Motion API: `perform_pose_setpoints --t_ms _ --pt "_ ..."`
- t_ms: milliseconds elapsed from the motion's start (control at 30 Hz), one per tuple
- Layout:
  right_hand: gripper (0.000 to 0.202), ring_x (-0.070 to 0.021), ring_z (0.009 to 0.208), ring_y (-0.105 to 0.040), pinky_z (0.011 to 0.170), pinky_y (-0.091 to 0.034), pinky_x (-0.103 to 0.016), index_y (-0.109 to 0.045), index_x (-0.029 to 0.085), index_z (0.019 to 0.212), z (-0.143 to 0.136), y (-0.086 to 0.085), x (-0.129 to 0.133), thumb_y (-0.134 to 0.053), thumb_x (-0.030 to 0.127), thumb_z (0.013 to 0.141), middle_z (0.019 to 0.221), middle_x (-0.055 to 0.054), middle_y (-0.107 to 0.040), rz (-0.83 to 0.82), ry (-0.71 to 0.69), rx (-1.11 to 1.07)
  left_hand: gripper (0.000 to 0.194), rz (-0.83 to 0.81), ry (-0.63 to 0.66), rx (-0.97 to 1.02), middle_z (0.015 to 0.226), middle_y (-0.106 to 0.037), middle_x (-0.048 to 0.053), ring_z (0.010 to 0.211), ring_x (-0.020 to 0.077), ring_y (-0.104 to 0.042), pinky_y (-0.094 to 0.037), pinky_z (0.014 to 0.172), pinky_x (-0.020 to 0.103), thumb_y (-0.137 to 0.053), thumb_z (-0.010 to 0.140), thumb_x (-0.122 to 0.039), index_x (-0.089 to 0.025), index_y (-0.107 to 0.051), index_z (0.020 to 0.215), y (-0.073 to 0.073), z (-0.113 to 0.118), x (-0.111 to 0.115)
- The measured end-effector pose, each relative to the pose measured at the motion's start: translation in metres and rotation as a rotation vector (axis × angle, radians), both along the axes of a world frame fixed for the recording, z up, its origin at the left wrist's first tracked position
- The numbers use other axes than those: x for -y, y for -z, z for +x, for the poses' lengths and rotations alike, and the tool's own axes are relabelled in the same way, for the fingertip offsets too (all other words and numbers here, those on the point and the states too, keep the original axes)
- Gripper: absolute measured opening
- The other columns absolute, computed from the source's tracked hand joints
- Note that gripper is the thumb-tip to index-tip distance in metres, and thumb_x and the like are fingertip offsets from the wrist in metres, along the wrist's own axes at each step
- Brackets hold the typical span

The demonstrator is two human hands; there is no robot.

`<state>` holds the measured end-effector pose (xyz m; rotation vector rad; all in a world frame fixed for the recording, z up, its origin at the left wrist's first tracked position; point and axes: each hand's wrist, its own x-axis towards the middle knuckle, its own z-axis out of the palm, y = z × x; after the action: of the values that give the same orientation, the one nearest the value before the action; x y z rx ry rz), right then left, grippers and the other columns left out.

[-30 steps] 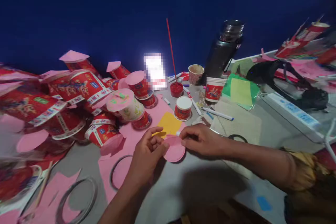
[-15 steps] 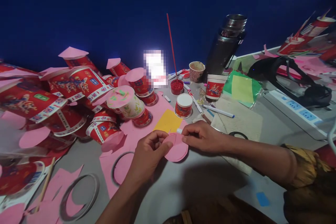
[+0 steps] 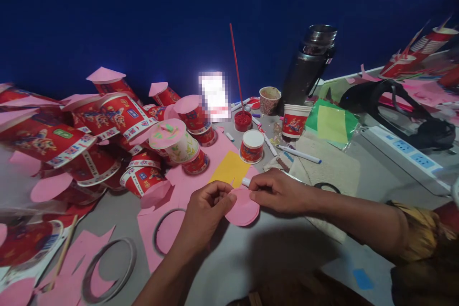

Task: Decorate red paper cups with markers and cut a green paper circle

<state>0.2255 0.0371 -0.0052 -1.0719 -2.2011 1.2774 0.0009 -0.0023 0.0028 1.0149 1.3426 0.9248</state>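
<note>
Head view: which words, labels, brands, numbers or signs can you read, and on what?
None reads clearly.
Red cup, green label: too small.
Red-and-white cup, blue label and rim print: too small.
Bright upright panel: pixelated, unreadable.

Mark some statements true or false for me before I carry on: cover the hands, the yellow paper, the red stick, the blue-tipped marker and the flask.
1. The left hand and right hand both hold the round pink paper. True.
2. The yellow paper lies on the power strip. False: it lies on the pink sheet.
3. The red stick stands in the small red pot. True.
4. The blue-tipped marker is in the left hand. False: it lies beyond the right hand, held by neither.
5. The flask stands beyond the stacked cups. True.
</note>
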Motion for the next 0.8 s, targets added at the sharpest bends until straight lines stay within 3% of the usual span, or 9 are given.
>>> perform_pose_setpoints --t_ms 333,800 --pt "0.021 -0.0105 0.058 -0.050 0.056 -0.032 -0.023 -0.075 0.016 0.082 0.0009 0.0015 -0.0003 -0.062 0.029 0.093 0.063 0.003 -0.060 0.013 -0.008 0.007 0.029 -0.010 0.020 -0.059 0.069 -0.065 0.001 0.065 0.0136 -0.049 -0.038 0.061 0.026 -0.085 0.072 -0.043 -0.016 -0.076 0.074 0.0069 -0.0020 0.0043" --pt "0.020 -0.0103 0.057 -0.049 0.055 -0.032 -0.023 -0.075 0.016 0.079 0.0007 0.0000 -0.0008 -0.063 0.025 0.092 0.061 0.004 -0.059 0.031 -0.006 0.012 0.028 -0.004 0.026 -0.080 0.061 -0.060 0.000 0.060 0.0130 -0.045 -0.036 0.056 0.025 -0.084 0.071 -0.042 -0.017 -0.073 0.063 -0.0009 -0.0001 0.0046"
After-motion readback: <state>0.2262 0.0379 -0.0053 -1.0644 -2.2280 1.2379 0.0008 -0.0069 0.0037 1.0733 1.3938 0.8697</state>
